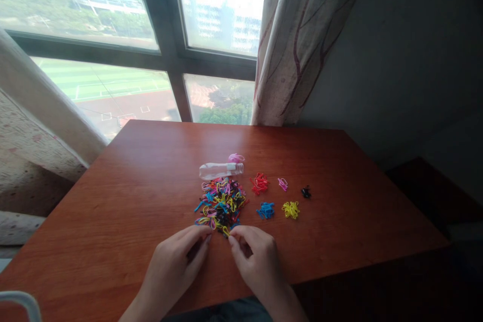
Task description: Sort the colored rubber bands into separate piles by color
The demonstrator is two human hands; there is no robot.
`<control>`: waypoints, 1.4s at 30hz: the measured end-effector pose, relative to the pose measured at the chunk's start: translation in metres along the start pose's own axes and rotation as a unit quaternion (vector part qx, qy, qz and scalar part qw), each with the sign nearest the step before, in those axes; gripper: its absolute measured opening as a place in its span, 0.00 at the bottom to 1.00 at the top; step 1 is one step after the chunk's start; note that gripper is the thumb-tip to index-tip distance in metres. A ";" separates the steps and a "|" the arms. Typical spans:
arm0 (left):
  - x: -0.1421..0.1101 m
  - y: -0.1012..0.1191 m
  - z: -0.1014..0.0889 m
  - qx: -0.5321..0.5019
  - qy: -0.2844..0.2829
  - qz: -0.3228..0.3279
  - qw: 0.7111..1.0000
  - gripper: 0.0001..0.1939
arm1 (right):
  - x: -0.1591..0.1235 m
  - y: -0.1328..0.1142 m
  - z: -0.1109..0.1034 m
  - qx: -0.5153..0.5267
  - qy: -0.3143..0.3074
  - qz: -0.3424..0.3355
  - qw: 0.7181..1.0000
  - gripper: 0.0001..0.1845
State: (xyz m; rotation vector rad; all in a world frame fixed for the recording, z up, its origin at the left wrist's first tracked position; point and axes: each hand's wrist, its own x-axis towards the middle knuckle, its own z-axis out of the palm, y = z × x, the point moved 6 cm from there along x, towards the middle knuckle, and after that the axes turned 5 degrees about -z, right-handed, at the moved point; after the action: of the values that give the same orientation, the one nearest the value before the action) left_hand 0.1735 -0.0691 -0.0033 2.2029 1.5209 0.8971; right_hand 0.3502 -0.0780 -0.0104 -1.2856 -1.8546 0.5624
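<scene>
A mixed heap of small coloured rubber bands (221, 204) lies in the middle of the wooden table (124, 201). My left hand (177, 261) rests at the heap's near edge with fingers curled, fingertips touching the bands. My right hand (252, 256) pinches at a yellow band on the heap's near edge. To the right lie sorted little piles: red (259, 183), pink (283, 183), black (305, 192), blue (266, 210) and yellow (291, 209). A clear plastic bottle (221, 170) lies on its side behind the heap, with a pink cap (236, 158) beside it.
A window (162, 35) and a patterned curtain (298, 45) stand behind the table. A dark wall is at the right. A cushioned seat (26, 161) is at the left, and a white curved object (22, 304) shows at the bottom left corner.
</scene>
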 end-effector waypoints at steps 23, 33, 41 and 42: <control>0.000 0.003 -0.002 0.031 0.007 0.005 0.999 0.09 | -0.028 0.102 -0.121 -0.214 0.142 0.140 0.956 0.22; 0.000 0.003 -0.002 0.040 0.018 -0.001 0.999 0.09 | -0.026 0.090 -0.116 -0.189 0.160 0.133 0.960 0.18; 0.002 0.001 -0.012 0.061 0.080 -0.036 0.994 0.09 | -0.009 0.045 -0.063 -0.095 0.105 0.057 0.988 0.11; 0.002 0.001 -0.012 0.070 0.082 -0.040 0.993 0.10 | -0.007 0.040 -0.056 -0.090 0.093 0.048 0.990 0.11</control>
State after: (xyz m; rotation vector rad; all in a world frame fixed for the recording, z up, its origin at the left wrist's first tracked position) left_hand 0.1665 -0.0689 0.0070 2.1917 1.7838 0.9970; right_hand 0.4192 -0.0738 -0.0091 -1.4983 -1.7252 0.3173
